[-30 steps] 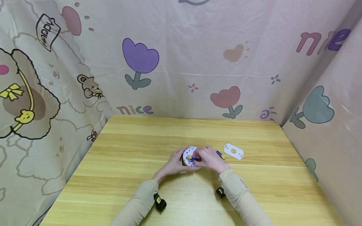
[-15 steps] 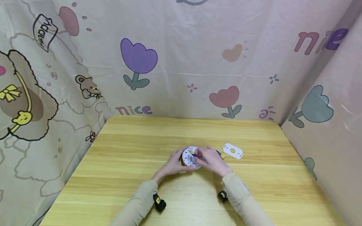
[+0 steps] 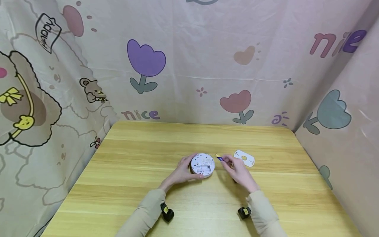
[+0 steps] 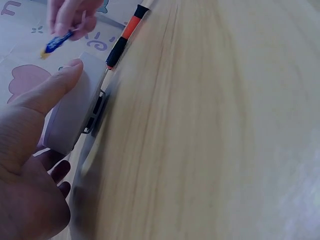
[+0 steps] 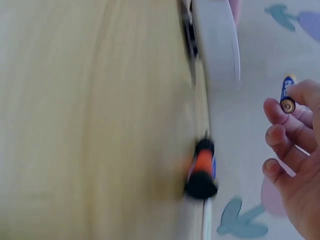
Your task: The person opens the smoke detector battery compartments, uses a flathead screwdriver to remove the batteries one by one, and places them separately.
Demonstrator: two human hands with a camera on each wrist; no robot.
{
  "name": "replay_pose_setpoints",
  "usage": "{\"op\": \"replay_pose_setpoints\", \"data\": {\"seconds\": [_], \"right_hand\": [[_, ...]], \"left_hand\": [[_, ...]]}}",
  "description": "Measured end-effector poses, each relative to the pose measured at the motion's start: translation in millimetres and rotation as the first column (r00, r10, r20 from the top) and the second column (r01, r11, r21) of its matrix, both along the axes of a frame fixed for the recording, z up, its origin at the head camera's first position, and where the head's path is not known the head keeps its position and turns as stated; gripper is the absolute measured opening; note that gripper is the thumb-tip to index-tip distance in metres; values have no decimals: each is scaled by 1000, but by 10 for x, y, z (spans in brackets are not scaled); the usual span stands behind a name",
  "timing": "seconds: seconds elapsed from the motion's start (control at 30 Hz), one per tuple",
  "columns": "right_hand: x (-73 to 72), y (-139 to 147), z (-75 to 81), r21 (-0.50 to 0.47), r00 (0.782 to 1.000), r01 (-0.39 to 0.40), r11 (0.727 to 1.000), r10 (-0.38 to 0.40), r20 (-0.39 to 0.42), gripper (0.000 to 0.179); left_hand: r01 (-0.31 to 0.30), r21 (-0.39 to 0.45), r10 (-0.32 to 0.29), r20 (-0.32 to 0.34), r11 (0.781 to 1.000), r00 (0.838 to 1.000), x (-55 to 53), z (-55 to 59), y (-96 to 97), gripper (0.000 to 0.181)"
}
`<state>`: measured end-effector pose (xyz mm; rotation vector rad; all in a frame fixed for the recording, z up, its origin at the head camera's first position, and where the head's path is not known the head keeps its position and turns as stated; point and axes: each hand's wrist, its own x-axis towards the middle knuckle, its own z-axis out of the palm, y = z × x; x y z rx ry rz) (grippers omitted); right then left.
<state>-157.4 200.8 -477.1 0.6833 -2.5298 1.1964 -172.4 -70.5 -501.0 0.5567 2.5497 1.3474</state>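
My left hand [image 3: 181, 171] holds the rim of a round white smoke detector [image 3: 202, 164], thumb at the near side and fingers round the far side. Its back, with an uncovered battery compartment, faces up in the head view. Just right of it, my right hand [image 3: 239, 169] pinches a blue and yellow cylindrical battery [image 3: 219, 158] between thumb and fingers. The right wrist view shows one end of this battery [image 5: 287, 95], raised off the table. In the left wrist view, my left thumb lies along the white casing [image 4: 80, 107].
A white mounting plate [image 3: 244, 158] with a central hole lies right of my right hand. A screwdriver [image 4: 127, 37] with an orange and black handle lies on the wooden table [image 3: 148, 148]; the right hand mostly hides it in the head view. Printed cloth hangs behind.
My right hand has lifted the battery from over the detector's compartment and carried it to the right, now clear of the casing. The left hand and the detector stay in place.
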Motion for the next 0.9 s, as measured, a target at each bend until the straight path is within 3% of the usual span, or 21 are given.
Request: {"op": "replay_pose_setpoints", "data": {"seconds": [0.13, 0.4, 0.63, 0.9], "right_hand": [[25, 192, -59, 8, 992, 126, 992, -126, -14, 14], [69, 421, -45, 78, 939, 309, 948, -317, 132, 17], [58, 489, -35, 194, 909, 327, 925, -364, 202, 14], [-14, 454, -57, 307, 916, 321, 896, -376, 140, 6]], "left_hand": [[2, -2, -2, 11, 1000, 1000, 5, 8, -7, 108], [5, -2, -5, 5, 1000, 1000, 5, 7, -13, 108], [3, 5, -3, 0, 1000, 1000, 5, 13, -8, 108], [9, 4, -9, 0, 1000, 1000, 14, 11, -13, 108]]}}
